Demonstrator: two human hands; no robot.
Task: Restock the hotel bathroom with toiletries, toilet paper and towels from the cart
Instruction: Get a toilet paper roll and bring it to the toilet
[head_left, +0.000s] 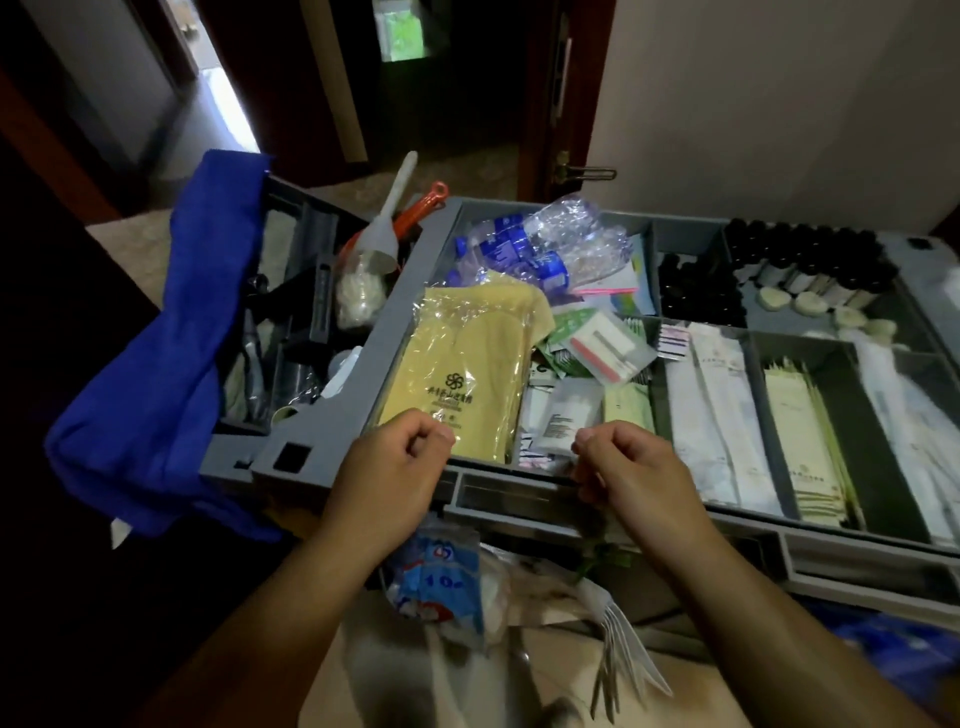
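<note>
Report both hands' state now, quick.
Left hand: fingers curled at the yellow packet; grip cannot be told.
Right hand: fingers curled by a white sachet; cannot be told.

1. Your left hand (395, 467) is held out in front of you, back up, fingers curled in, thumb tip against the index finger.
2. Your right hand (631, 475) sits level with it, near but apart, curled likewise, thumb meeting fingertips.
3. Whether either pinches anything is unclear.
4. Both forearms are bare and angle inward.
</note>
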